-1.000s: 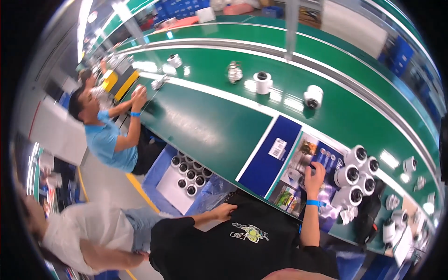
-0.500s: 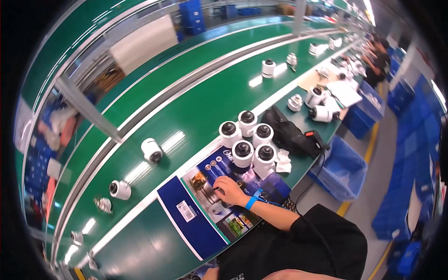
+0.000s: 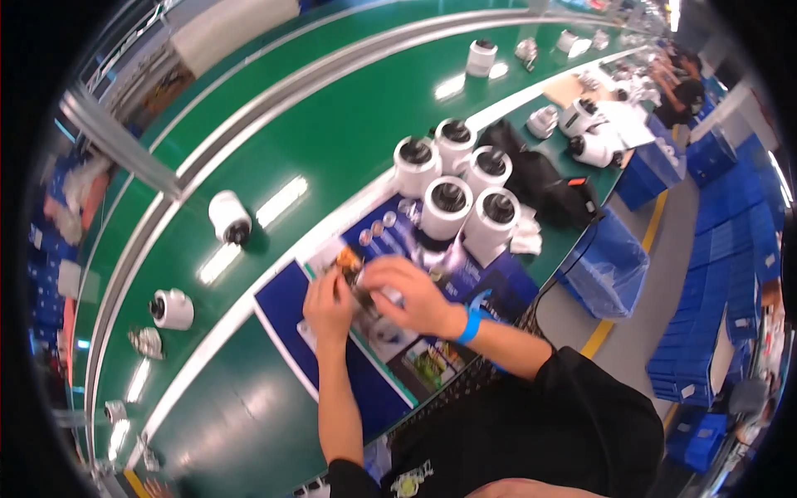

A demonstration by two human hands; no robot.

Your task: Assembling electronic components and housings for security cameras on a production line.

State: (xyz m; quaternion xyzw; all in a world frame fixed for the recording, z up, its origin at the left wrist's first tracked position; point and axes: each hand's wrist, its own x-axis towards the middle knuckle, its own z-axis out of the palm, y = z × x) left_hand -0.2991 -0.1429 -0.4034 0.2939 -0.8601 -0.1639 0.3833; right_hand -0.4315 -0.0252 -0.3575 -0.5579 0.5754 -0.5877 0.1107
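- Head view: the left hand (image 3: 330, 303) has joined the right hand (image 3: 413, 292) at frame centre since half a second ago.
- Both now pinch a small part (image 3: 371, 297) over the blue mat (image 3: 332, 365); work on it has begun.

Glossy green belt, white plastic housings, printed sheet under both hands.
Conveyor belt (image 3: 332, 141) smooth, shiny, lamp glare on it; camera housings (image 3: 448, 203) smooth white plastic with dark glassy fronts; work mat (image 3: 365, 365) dark blue, matt; sheet (image 3: 407, 349) glossy printed paper; wristband (image 3: 470, 325) blue, smooth; sleeve (image 3: 581, 415) black matt cloth.
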